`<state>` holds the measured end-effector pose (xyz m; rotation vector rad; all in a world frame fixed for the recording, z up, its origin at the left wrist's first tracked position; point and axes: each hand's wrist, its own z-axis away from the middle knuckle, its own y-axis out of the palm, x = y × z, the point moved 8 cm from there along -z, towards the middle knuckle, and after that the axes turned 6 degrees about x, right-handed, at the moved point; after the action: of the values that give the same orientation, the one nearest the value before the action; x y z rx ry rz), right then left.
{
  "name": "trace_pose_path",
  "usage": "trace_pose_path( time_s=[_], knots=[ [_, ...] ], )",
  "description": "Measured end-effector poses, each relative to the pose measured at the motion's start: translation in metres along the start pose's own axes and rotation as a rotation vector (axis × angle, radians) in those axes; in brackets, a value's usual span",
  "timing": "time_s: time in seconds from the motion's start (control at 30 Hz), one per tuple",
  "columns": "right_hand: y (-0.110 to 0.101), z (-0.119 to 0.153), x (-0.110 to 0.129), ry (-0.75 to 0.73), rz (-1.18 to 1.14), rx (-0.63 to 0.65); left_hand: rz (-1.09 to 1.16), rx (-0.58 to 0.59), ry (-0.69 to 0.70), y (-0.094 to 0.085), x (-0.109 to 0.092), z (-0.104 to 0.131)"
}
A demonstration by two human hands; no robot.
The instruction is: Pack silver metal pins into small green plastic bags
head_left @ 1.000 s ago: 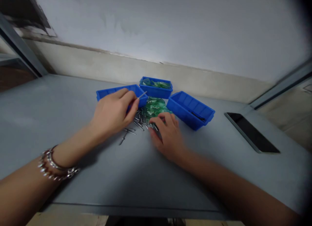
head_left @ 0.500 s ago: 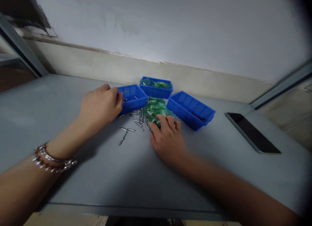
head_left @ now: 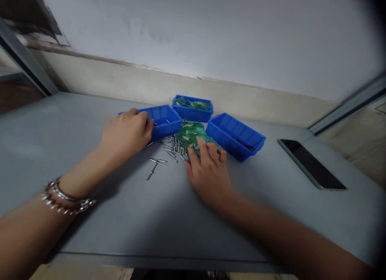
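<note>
My left hand (head_left: pixel 128 129), fingers curled together, is at the near left side of a blue bin (head_left: pixel 167 130) with small metal pieces inside. What its fingertips hold, if anything, is hidden. My right hand (head_left: pixel 209 171) rests with fingers apart at the near edge of some green plastic packets (head_left: pixel 191 131). Beside those packets lies a loose pile of silvery pop rivets (head_left: pixel 175 149), close to my right thumb. A few more rivets (head_left: pixel 153 170) lie apart from the pile, nearer to me.
Behind the packets, another blue bin (head_left: pixel 193 114) holds green packets. A third blue bin (head_left: pixel 232 141), on the right, has dark thin pieces inside. A phone (head_left: pixel 312 164) lies farther right on the grey table (head_left: pixel 157 223). A wall (head_left: pixel 211 38) closes off the back.
A thin metal piece visible by my left fingertips over the bin no longer shows there. My left hand has shifted only slightly. My right hand's fingers have spread and straightened a little over the packets.
</note>
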<state>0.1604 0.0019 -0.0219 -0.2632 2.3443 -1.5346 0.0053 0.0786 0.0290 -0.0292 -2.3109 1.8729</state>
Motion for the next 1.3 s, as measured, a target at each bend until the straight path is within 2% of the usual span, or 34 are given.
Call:
trace_pose_path(
  time_s=[0.47,0.6,0.7,0.77,0.87,0.93,1.0,1.1,1.3],
  knots=[
    [0.015,-0.003,-0.006,0.082,-0.056,0.172,0.06,0.028,-0.021,0.0,-0.002,0.001],
    [0.016,-0.004,-0.007,0.085,-0.078,0.198,0.061,0.037,-0.024,0.0,-0.001,0.001],
    [0.015,-0.004,-0.008,0.07,-0.076,0.171,0.078,0.01,-0.013,-0.004,-0.002,0.003],
    [0.016,-0.005,-0.009,0.067,-0.071,0.146,0.099,-0.06,0.056,-0.01,-0.007,0.003],
    [0.019,-0.007,-0.009,0.068,-0.071,0.133,0.174,-0.098,0.319,-0.012,-0.027,0.007],
    [0.019,-0.01,-0.008,0.063,-0.077,0.132,0.246,0.003,0.532,-0.003,-0.044,0.012],
    [0.018,-0.012,-0.006,0.056,-0.086,0.137,0.294,0.144,0.661,0.009,-0.056,0.019],
    [0.014,-0.016,-0.003,0.043,-0.099,0.144,0.3,0.266,0.71,0.023,-0.064,0.025],
    [0.011,-0.02,0.003,0.009,-0.133,0.166,0.336,0.289,0.746,0.031,-0.066,0.027]
  ],
)
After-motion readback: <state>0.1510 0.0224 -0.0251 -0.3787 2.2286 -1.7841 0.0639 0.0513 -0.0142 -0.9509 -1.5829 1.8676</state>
